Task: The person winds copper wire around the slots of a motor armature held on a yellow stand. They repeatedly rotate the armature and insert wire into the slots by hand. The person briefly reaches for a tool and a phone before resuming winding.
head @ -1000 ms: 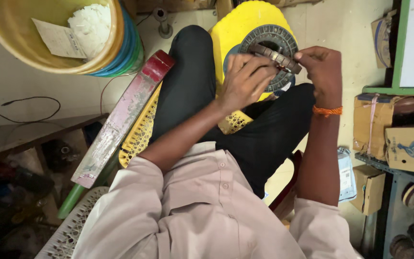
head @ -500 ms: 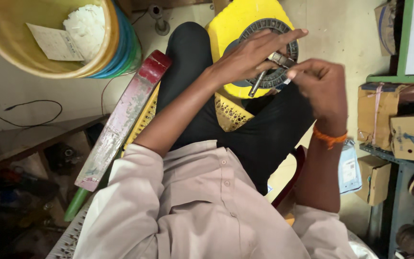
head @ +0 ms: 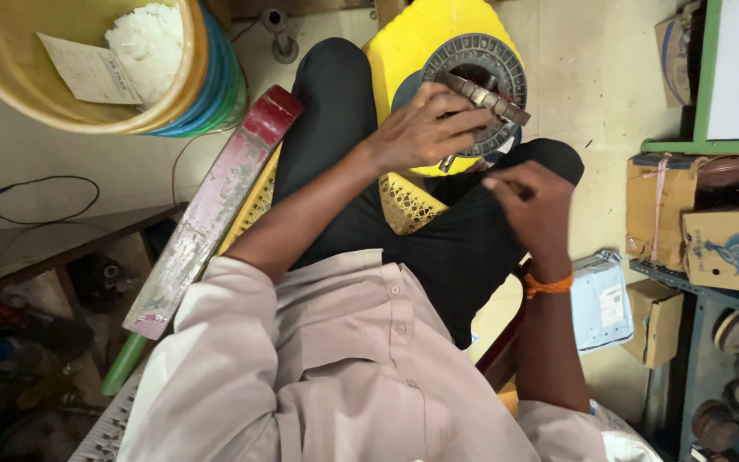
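I sit with my legs in black trousers [head: 344, 128] over a yellow plastic stool [head: 404, 205]. A round grey ribbed part [head: 493, 64] with a dull metal strip [head: 485, 96] across it rests on a yellow disc [head: 421, 34] by my knee. My left hand [head: 425, 128] grips that round part from the near side, fingers on the strip. A short dark rod [head: 448, 162] pokes out under this hand. My right hand [head: 532, 210], with an orange band at the wrist, hovers just below the part, fingertips pinched together. Whether it holds something is hidden.
A yellow bucket [head: 10, 77] with white lumps and a paper slip stands upper left. A long red-and-pink flat board [head: 215, 205] leans by my left leg. Cardboard boxes [head: 660, 214] and a metal shelf [head: 712, 342] line the right. A grey-blue packet [head: 600, 299] lies on the floor.
My right hand has drawn back from the round part toward my lap, and the thin tool no longer shows in it. My left hand has closed down onto the part.
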